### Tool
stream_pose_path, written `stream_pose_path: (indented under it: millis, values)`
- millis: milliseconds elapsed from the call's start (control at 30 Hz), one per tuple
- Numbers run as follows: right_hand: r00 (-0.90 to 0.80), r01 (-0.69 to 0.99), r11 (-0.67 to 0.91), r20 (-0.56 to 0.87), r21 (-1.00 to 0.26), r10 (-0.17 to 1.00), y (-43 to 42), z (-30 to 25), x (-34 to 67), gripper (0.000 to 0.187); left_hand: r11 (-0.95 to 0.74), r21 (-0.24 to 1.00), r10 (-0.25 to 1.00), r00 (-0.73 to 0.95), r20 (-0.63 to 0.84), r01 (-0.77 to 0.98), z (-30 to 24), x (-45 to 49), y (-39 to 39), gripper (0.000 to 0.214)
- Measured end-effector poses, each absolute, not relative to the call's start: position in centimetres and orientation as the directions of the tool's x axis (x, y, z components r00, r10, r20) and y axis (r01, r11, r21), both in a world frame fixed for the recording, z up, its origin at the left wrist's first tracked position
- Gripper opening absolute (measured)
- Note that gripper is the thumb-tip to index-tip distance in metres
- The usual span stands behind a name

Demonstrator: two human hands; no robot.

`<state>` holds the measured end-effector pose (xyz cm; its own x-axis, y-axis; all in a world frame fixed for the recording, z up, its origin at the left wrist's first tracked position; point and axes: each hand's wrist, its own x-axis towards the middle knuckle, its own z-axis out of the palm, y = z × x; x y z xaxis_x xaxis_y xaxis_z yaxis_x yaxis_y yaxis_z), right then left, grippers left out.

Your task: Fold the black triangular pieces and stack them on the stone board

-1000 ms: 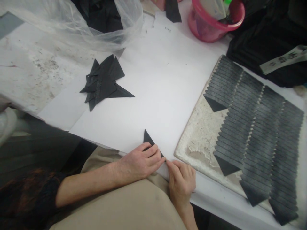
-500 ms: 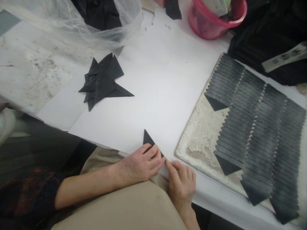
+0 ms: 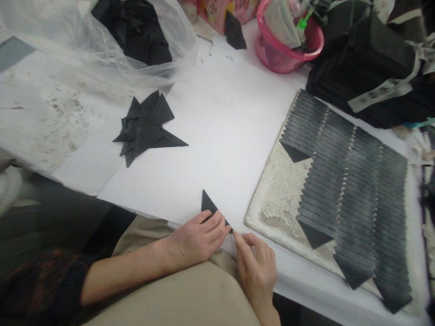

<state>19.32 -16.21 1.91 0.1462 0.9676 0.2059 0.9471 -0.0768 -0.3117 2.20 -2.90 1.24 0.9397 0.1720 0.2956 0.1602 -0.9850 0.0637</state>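
Note:
A small black triangular piece (image 3: 207,203) lies at the near edge of the white sheet (image 3: 217,136). My left hand (image 3: 197,237) lies flat on its lower part, fingers pressed together on it. My right hand (image 3: 256,267) is curled beside it, its forefinger tip touching the triangle's right corner. A loose pile of black triangles (image 3: 146,124) sits farther left on the sheet.
A worn board (image 3: 275,203) on the right carries overlapping rows of black triangles (image 3: 353,190). Behind are a pink bucket (image 3: 288,50), a clear plastic bag with black material (image 3: 129,31) and a tied black bundle (image 3: 367,77). The stained table edge runs at left.
Both hands stay on the small triangle; the right hand's fingers have curled a little. The view has tilted, showing more of the back of the table.

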Motion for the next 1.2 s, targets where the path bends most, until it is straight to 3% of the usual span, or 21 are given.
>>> stream_pose_path:
  millis: [367, 533, 700, 900, 1200]
  values:
    - [0.052, 0.984, -0.036, 0.094, -0.174, 0.994, -17.6, 1.8, 20.6, 0.033, -0.969, 0.134, 0.239, 0.920, 0.310, 0.206, 0.9, 1.7, -2.5, 0.028]
    - [0.089, 0.975, -0.044, 0.200, -0.218, 0.976, -15.8, 1.8, 20.1, 0.029, -0.973, 0.134, 0.223, 0.914, 0.341, 0.187, 0.6, 1.7, -2.4, 0.027]
    - [0.098, 0.989, -0.073, 0.196, -0.132, 0.976, -14.4, 1.0, 18.7, 0.031, -0.965, 0.175, 0.252, 0.889, 0.383, 0.198, 0.1, 1.6, -2.2, 0.024]
    - [-0.009, 0.998, 0.020, 0.180, -0.059, 0.984, -16.6, 1.7, 20.1, 0.034, -0.950, 0.221, 0.296, 0.861, 0.413, 0.220, -0.4, 1.6, -2.3, 0.019]
    - [0.133, 0.981, -0.101, 0.199, -0.165, 0.971, -13.0, 1.0, 17.6, 0.031, -0.943, 0.264, 0.298, 0.867, 0.399, 0.203, -0.2, 1.3, -2.0, 0.020]
